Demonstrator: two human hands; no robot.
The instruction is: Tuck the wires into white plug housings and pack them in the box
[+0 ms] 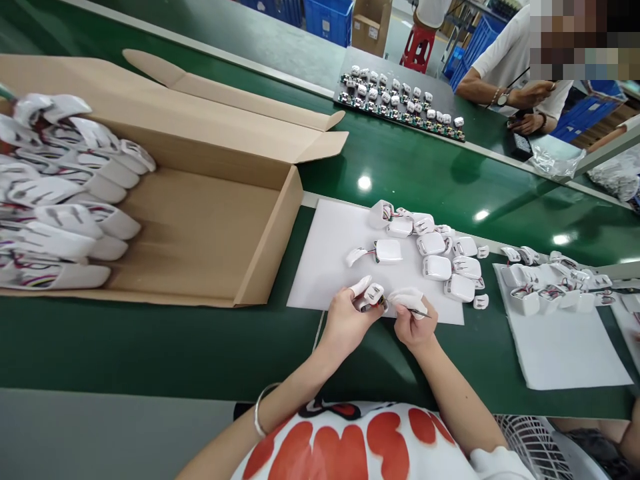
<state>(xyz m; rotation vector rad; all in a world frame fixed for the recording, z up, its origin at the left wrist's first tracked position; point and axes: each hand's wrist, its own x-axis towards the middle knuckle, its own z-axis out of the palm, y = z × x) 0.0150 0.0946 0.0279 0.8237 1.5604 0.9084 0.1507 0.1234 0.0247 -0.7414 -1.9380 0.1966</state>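
My left hand (346,320) is closed around a small white plastic charger housing (373,293) with wires showing at its end, a white cot on the fingertip. My right hand (411,319) is closed on a thin dark tool (419,312) and touches a white piece at the housing's right. Both hands hover over the front edge of a white sheet (325,267) on the green bench. A heap of similar white housings (435,257) with coloured wires lies on that sheet just beyond my hands.
An open cardboard box (210,227) at left holds stacked white housings (60,193). A second white sheet (565,347) with more parts lies at right. Beyond the green conveyor (430,173), a tray of small parts (400,100) and another person's hands (530,107).
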